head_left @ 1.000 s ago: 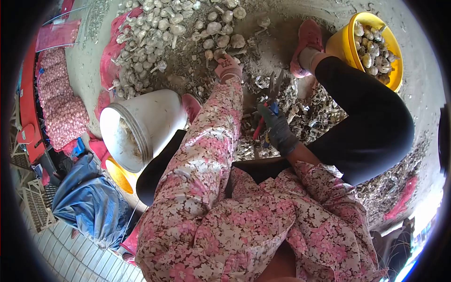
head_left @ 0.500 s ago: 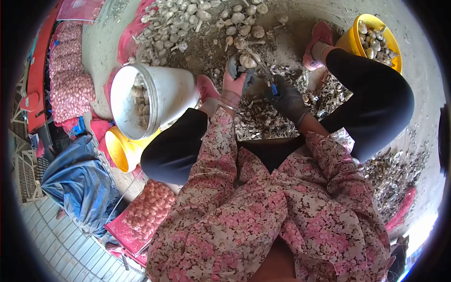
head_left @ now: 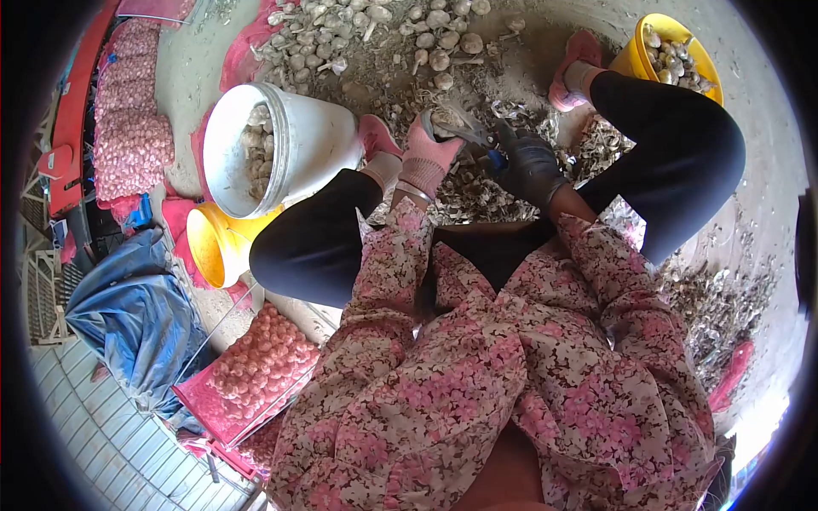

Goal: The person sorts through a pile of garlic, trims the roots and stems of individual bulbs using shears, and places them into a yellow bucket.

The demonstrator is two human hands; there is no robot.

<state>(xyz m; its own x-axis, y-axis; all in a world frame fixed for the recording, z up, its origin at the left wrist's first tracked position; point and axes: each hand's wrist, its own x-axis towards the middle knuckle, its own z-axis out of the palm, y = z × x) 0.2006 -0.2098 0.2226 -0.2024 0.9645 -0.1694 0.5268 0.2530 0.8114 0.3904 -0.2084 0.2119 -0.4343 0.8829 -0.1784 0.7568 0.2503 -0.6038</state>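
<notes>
My left hand (head_left: 431, 153), in a pink and grey glove, is closed around a garlic bulb (head_left: 445, 117) in front of me. My right hand (head_left: 528, 166), in a dark glove, grips a cutting tool with a blue handle (head_left: 494, 159). The tool's metal part points at the bulb and its stem, with motion blur there. Beneath both hands lie dry garlic trimmings (head_left: 477, 192). Loose garlic bulbs (head_left: 324, 38) are heaped on the ground beyond my left hand.
A white bucket (head_left: 315, 140) holding bulbs lies tipped at the left, beside a yellow bucket (head_left: 217, 247). Another yellow bucket (head_left: 707, 64) with bulbs stands upper right. Filled net sacks (head_left: 132, 153), a blue tarp (head_left: 141, 315) and a pink bag of bulbs (head_left: 260, 362) are further left.
My left hand has turned and lowered slightly with the bulb. My right hand's fingers have spread somewhat around the tool. The view has shifted slightly.
</notes>
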